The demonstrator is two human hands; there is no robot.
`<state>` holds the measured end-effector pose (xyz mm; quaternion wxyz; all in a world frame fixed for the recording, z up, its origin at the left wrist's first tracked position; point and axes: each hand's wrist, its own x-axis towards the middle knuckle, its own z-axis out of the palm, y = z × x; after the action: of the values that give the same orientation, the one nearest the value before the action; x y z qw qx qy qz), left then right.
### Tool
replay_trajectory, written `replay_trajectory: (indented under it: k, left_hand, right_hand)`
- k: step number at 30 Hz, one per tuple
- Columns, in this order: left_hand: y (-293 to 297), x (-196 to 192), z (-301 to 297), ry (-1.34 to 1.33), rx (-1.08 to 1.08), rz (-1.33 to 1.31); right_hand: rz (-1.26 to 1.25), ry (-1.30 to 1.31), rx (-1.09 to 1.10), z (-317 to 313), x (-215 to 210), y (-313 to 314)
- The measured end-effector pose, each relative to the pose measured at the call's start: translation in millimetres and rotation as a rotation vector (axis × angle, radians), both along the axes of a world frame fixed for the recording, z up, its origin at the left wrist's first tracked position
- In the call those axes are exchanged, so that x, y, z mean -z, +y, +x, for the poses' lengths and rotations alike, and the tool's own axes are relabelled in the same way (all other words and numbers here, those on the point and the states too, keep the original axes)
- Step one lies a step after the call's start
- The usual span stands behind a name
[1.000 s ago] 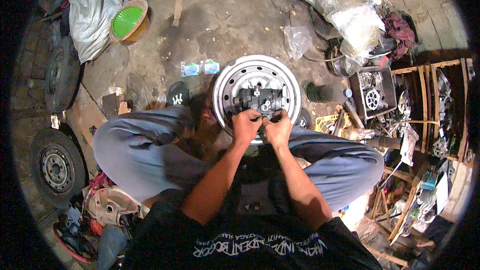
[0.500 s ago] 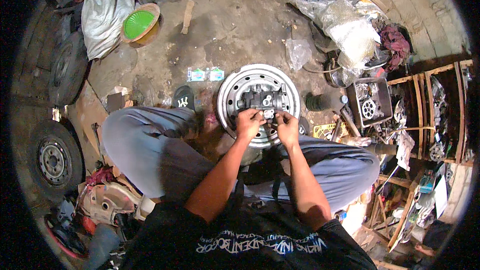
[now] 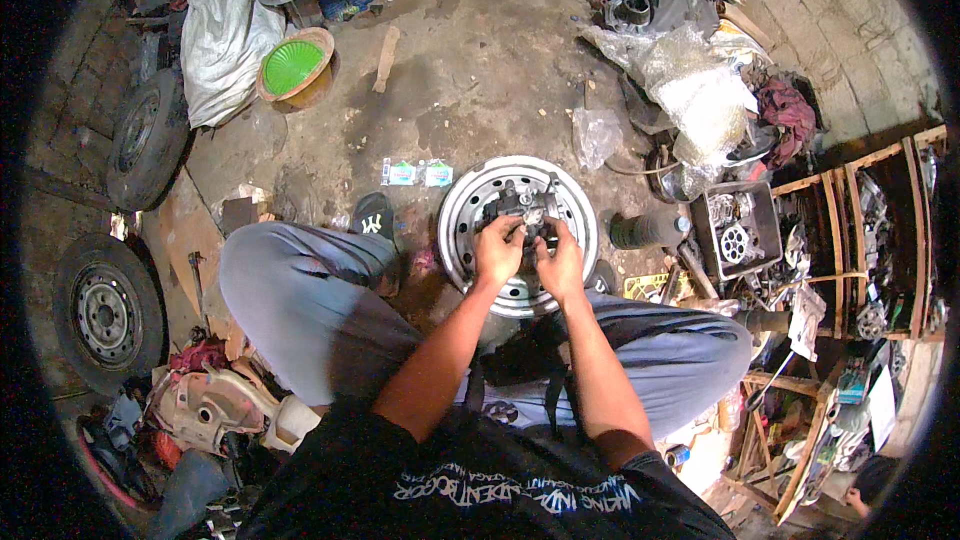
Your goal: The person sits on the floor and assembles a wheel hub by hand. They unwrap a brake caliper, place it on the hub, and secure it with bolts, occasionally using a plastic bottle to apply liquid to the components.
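Note:
A white steel wheel rim (image 3: pixel 460 205) with round holes lies on the floor between my legs. On it rests a dark metal mechanical part (image 3: pixel 512 200) with a lighter round fitting on top, tilted to one side. My left hand (image 3: pixel 499 252) is closed at the part's near left side, thumb toward the middle. At its near right side, my right hand (image 3: pixel 560 260) has its fingers bent around the edge. My fingers cover much of the part's near side, and any smaller piece between them is hidden.
Right of the rim stands a dark ribbed cylinder (image 3: pixel 645 231), then a grey bin (image 3: pixel 708 230) of metal parts. Wooden shelving (image 3: pixel 840 225) is beyond. A sandal (image 3: pixel 374 217) and small packets (image 3: pixel 402 174) lie at left; tyres (image 3: pixel 105 312) lean farther off. A green-lined basin (image 3: pixel 293 68) sits far left.
The mechanical part has turned and tilted on the rim. My right hand has moved inward, closer to the left. The small light piece between my fingertips earlier is no longer clearly visible.

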<state>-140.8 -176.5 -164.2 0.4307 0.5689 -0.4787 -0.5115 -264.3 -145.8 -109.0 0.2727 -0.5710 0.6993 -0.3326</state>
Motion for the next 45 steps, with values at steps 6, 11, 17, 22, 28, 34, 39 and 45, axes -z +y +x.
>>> replay_trajectory:
  k: [6,11,17,22,28,34,39,45]
  left_hand:
    - [-3,-29,3,-0.222,-0.058,-0.189]
    - [-8,-31,3,-0.199,-0.058,-0.292]
    - [-19,-23,2,-0.267,0.018,-0.319]
    - [-36,-19,-1,-0.303,0.054,-0.132]
    - [-35,-44,-11,-0.365,0.036,-0.041]
    - [-32,-22,-7,-0.364,-0.032,-0.274]
    - [-31,-28,-3,-0.32,0.043,-0.199]
    - [-28,-19,3,-0.35,0.071,-0.301]
  right_hand:
    - [-0.035,0.113,0.021,2,2,1]
    - [-0.054,0.096,0.029,2,3,0]
    - [-0.028,0.058,0.047,2,0,0]
    - [-0.067,0.058,0.052,1,4,2]
    - [-0.12,0.04,0.052,-1,5,4]
    - [-0.154,0.105,-0.062,5,-10,2]
    - [-0.073,0.335,-0.072,12,-13,5]
    - [-0.011,0.487,-0.156,12,-20,-4]
